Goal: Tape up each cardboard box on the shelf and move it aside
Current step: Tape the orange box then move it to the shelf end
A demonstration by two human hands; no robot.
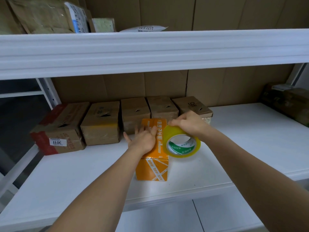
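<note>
An orange cardboard box (153, 169) with white printed tape stands on the white shelf (242, 141), near its front. My left hand (143, 138) lies flat on the box's top with straight fingers. My right hand (187, 123) grips a yellowish tape roll (182, 144) from above, held on edge just right of the box's top. Behind the box stands a row of several brown cardboard boxes (102, 124) along the back of the shelf.
A brown box with red tape and a label (58, 129) is at the row's left end. A dark parcel (287, 101) lies at the far right. The upper shelf's white rail (150, 51) overhangs, with parcels (50, 15) on top.
</note>
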